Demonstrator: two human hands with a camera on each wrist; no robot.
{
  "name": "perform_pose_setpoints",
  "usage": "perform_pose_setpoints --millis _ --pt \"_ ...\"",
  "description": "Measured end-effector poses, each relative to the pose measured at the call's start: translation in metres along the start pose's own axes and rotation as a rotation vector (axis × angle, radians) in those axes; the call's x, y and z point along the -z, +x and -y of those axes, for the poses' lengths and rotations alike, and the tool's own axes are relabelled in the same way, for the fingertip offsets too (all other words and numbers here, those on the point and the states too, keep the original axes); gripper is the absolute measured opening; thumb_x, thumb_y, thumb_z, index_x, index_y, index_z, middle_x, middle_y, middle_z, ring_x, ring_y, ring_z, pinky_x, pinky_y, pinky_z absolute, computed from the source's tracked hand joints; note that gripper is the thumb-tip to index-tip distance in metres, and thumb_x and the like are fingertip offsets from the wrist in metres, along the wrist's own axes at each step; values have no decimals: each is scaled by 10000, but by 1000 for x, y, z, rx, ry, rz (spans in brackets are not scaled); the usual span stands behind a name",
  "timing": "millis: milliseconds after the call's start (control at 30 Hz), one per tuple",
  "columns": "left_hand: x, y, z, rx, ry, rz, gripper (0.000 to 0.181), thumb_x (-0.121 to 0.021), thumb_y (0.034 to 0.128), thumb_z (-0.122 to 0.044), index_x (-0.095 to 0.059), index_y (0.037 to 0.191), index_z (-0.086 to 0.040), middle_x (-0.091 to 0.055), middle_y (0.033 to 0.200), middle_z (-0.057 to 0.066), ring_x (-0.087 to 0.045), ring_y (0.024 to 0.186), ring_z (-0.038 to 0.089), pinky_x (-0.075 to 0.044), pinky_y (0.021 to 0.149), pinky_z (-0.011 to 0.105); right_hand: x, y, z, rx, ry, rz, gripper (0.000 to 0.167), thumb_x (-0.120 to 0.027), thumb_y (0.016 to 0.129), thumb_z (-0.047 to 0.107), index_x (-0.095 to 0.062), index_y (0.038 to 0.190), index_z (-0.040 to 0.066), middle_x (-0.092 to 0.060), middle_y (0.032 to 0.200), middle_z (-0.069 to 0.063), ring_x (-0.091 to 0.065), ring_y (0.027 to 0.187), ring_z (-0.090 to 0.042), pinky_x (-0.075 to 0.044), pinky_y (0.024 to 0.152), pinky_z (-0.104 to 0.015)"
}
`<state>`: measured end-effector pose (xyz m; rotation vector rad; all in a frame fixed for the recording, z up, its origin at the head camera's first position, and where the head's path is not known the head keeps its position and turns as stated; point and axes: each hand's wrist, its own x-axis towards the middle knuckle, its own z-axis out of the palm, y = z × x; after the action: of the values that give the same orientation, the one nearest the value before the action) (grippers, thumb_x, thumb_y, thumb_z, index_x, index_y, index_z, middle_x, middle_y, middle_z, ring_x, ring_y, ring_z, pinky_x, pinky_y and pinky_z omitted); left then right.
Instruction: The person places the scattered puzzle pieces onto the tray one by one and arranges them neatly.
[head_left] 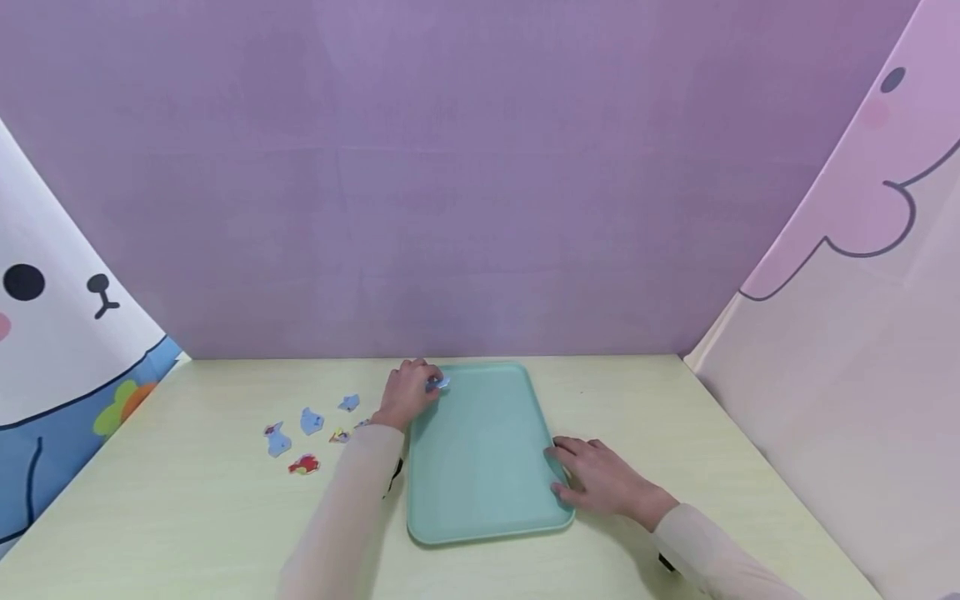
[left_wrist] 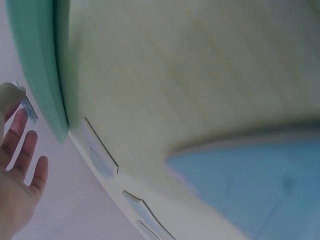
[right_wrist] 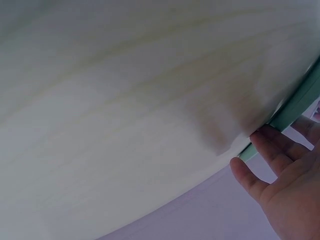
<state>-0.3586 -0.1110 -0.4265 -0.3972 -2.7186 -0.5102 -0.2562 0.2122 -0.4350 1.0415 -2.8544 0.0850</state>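
Note:
At the far left corner of the green tray [head_left: 487, 458], my left hand [head_left: 408, 392] pinches a light-blue puzzle piece [head_left: 439, 384] between thumb and finger. The left wrist view shows that piece [left_wrist: 29, 109] tilted at the fingertips, the other fingers spread loosely. My right hand [head_left: 607, 479] rests against the tray's right edge, fingertips touching the rim. In the right wrist view its fingers lie fairly straight along the tray's side [right_wrist: 297, 102]. Several loose pieces lie left of the tray, among them blue ones [head_left: 311, 421] and a red one [head_left: 303, 465].
The tray lies flat on a pale wood-grain table [head_left: 187, 500]. A purple backdrop [head_left: 480, 183] stands behind it, with printed cloths on the left [head_left: 67, 350] and right [head_left: 847, 375]. In the left wrist view, a blue piece [left_wrist: 250, 185] looms large close by.

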Motion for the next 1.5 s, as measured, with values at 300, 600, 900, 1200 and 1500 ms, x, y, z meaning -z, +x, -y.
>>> perform_pose_setpoints --millis 300,600,900,1200,1500 --pt "-8 1 -3 0 11 11 176 -724 768 -169 -707 940 -140 -626 912 32 -562 865 251 -470 724 447 2 -1 3 10 5 -6 478 -562 864 370 -529 1243 80 -525 1268 -128 -516 1154 -273 -431 895 -465" --pt "-9 3 -5 8 30 2 172 -723 771 -180 -711 940 -146 -625 904 32 -555 859 248 -468 716 435 2 -2 3 22 6 -30 475 -565 865 365 -529 1245 82 -528 1265 -131 -521 1151 -276 -434 894 -468" --pt "-8 1 -5 32 42 7 180 -696 794 -167 -701 973 -147 -623 949 47 -555 904 275 -463 746 457 2 -1 5 23 11 -15 470 -567 862 364 -534 1236 81 -532 1258 -132 -524 1144 -273 -438 889 -465" --pt "-7 1 -1 67 62 47 246 -677 817 -175 -663 1061 -153 -622 1012 52 -544 963 289 -455 787 470 -1 0 2 27 -2 -17 476 -566 861 370 -532 1240 83 -532 1260 -131 -521 1147 -271 -439 885 -462" --pt "2 -1 2 44 15 118 272 -668 819 -145 -641 1089 -130 -634 1013 65 -550 967 298 -454 805 468 -1 0 0 28 -19 -22 479 -562 860 377 -531 1239 86 -533 1260 -131 -524 1145 -274 -437 893 -461"
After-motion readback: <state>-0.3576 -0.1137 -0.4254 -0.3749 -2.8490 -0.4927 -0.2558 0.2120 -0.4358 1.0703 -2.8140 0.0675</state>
